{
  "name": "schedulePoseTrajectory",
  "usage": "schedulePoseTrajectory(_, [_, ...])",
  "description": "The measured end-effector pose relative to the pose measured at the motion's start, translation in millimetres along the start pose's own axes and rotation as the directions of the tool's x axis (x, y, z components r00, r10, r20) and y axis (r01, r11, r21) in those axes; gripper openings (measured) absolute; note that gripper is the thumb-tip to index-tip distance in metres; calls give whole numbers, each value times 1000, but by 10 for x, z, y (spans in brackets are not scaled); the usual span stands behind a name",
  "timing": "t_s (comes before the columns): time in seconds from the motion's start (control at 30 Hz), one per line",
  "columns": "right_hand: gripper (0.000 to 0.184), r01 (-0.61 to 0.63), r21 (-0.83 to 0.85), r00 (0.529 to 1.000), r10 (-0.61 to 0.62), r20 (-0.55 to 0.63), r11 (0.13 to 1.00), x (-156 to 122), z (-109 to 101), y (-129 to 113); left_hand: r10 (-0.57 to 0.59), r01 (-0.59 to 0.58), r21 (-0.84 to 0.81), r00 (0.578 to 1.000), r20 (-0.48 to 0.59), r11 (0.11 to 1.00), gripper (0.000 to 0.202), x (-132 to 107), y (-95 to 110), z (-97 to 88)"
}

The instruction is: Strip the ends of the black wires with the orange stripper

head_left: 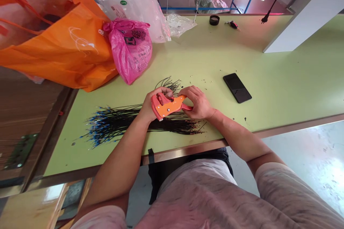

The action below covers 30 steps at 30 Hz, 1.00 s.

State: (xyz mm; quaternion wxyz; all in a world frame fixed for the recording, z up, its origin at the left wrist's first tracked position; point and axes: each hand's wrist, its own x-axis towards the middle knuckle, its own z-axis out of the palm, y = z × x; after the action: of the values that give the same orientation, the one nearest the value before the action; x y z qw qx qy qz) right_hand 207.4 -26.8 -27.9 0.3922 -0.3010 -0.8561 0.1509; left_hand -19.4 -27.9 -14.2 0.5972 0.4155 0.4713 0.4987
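Note:
An orange-red hand tool (166,106), like a wire stripper, sits above the green table (282,78) between both hands. My right hand (198,103) is closed round its handles. My left hand (152,104) curls round the tool's head end, fingers closed near the jaws; a thin black wire may be in them, too small to tell. Under the hands lies a spread bundle of black wires with blue ends (118,123) pointing left. A smaller tuft of black wires (169,84) lies just beyond the hands.
A black phone (237,87) lies right of the hands. An orange bag (59,39), a pink plastic bag (131,48) and clear bags (139,3) stand at the back left. A black ring (214,20) and keys (232,25) lie far back. A white post (303,14) rises right.

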Motion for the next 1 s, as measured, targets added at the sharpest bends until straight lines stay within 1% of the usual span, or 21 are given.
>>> schedulePoseTrajectory(0.07, [36,-45,-18,999,45,-7,999,-7,10,32,42,-43,-44,999,-25,998,39,-24,53,28])
schedulePoseTrajectory(0.17, [34,-113,-28,993,112,-35,993,-13,24,77,120,-121,-24,992,-33,992,38,-45,92,46])
schedulePoseTrajectory(0.3, [32,-155,-41,987,152,-55,987,-15,30,95,136,-135,-20,991,4,991,38,-47,83,44])
schedulePoseTrajectory(0.47, [32,-130,-58,991,128,-31,990,-16,29,71,168,-168,-17,985,48,986,46,-32,37,25])
schedulePoseTrajectory(0.63, [34,-113,-132,993,107,-47,985,-17,22,73,210,-211,3,971,113,977,52,5,-19,-35])
schedulePoseTrajectory(0.7, [34,-108,-163,994,102,-46,981,-15,19,74,210,-211,-10,969,133,977,51,20,-32,-67])
schedulePoseTrajectory(0.8, [34,-100,-192,994,91,-56,976,-12,18,66,189,-187,-23,973,134,982,49,34,-38,-100])
schedulePoseTrajectory(1.0, [38,-95,-209,995,85,-55,973,-14,24,64,176,-173,-31,970,170,984,53,52,-44,-99])
